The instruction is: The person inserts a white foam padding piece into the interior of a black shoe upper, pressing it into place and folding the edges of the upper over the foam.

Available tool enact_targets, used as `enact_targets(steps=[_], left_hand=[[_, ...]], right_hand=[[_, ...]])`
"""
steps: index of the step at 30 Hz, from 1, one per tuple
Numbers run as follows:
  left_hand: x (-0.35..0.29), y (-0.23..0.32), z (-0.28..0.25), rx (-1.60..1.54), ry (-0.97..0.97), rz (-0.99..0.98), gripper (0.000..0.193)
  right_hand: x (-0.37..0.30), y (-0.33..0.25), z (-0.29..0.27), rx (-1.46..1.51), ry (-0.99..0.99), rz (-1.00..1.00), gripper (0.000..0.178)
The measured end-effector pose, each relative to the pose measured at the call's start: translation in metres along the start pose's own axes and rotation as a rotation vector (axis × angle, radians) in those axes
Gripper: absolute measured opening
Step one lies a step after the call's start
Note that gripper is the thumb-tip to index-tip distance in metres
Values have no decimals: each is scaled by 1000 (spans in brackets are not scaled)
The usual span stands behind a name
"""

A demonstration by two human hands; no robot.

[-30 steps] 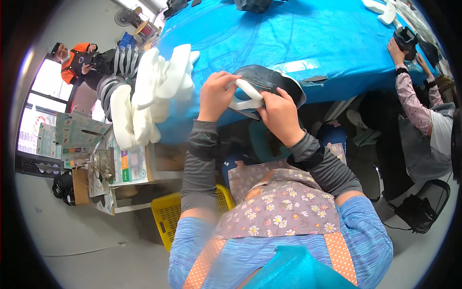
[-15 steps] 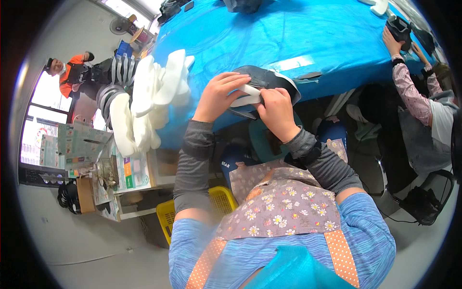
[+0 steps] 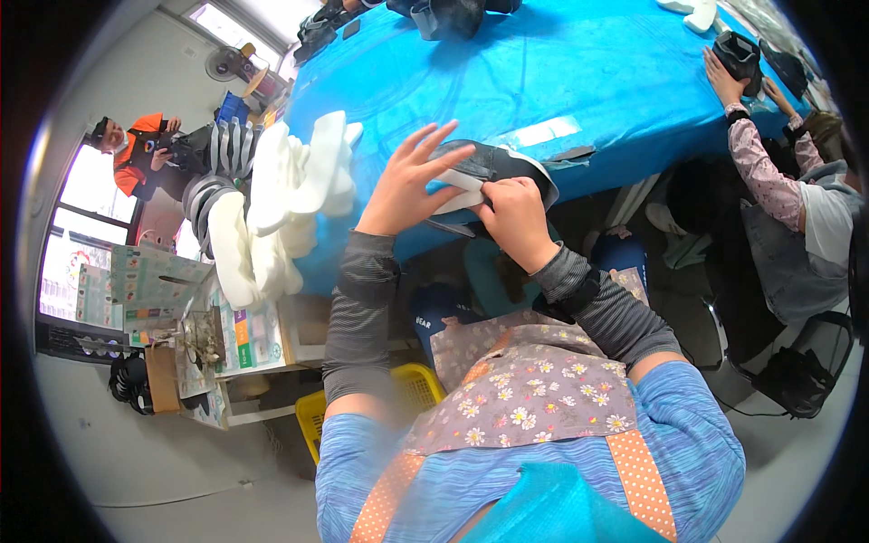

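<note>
At the near edge of the table lies a black shoe [image 3: 516, 165] with a pale sole rim. A white foam insole [image 3: 460, 184], bent and partly inside the shoe, sticks out of its opening. My right hand [image 3: 518, 217] is closed with its fingers pinching the insole's end. Beside it, my left hand [image 3: 405, 188] has its fingers spread apart, the thumb close to the insole. Whether that thumb touches the insole I cannot tell. The insole's far part is hidden in the shoe.
Left of my hands stand stacks of white foam insoles [image 3: 269, 195] and grey ones. A blue cover [image 3: 398, 86] spans the table, with dark shoes [image 3: 445, 18] at its far side. A co-worker at right handles a black shoe [image 3: 738, 59]. Below left sits a yellow basket [image 3: 310, 418].
My left fingers have lifted off the insole and spread open. My right hand keeps its pinch, and less of the insole shows. The person at far left has moved their hands together.
</note>
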State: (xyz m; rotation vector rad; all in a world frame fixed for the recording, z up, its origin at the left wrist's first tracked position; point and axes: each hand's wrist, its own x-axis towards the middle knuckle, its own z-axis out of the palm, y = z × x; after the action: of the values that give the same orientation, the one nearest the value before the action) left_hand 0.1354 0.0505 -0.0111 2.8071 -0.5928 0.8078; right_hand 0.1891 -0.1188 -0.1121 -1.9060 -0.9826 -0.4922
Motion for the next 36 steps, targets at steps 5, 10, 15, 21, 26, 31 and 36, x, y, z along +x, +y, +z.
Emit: enact_targets(steps=[5, 10, 15, 21, 26, 31, 36], left_hand=[[-5, -15, 13, -282, -238, -85, 35], [1, -17, 31, -100, -86, -61, 19], [3, -16, 27, -49, -92, -111, 23], [3, -20, 32, 80, -177, -184, 25], [-8, -31, 1, -238, 197, -285, 52], [-33, -43, -29, -233, -172, -885, 54], [-40, -34, -4, -184, -301, -904, 51]], right_hand=[[-1, 2, 8, -38, -26, -6, 17], [5, 11, 9, -83, -81, 43, 22], [4, 10, 4, -55, -122, -41, 24], [2, 6, 6, -102, -110, -114, 25], [6, 10, 6, -68, -126, -114, 20], [6, 3, 7, -125, -135, -47, 18], [7, 2, 7, -174, -164, -32, 18]])
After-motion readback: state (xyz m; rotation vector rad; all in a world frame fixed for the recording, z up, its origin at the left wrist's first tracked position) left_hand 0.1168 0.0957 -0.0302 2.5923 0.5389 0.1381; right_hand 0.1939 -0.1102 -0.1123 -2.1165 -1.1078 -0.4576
